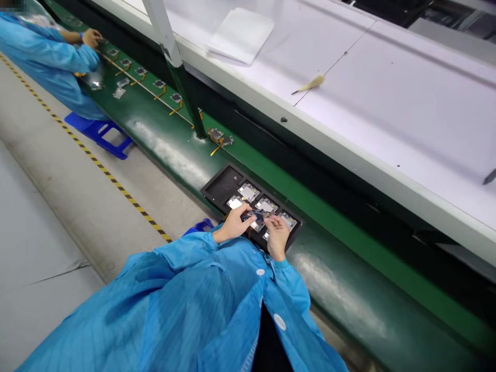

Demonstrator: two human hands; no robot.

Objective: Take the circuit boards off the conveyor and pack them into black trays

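Note:
My left hand (234, 224) pinches a small dark circuit board (256, 214) between thumb and fingers. At the board's right end, the fingertips of my right hand (277, 235) are closed together. They touch the board or a small part on it, too fine to make out. Both hands are over a black tray (217, 192) with recesses, close to my body. Circuit boards with silver shields, such as this one (248, 191), lie in several of its recesses. My hands cover part of the tray's near side.
Boards with orange flex cables (176, 98) line the green bench (163, 147). A green-and-white post (182, 77) rises from it. A co-worker in blue (46, 57) handles something at far left. The white shelf (349, 103) holds a cream-handled tool (310, 83) and white sheets (242, 35).

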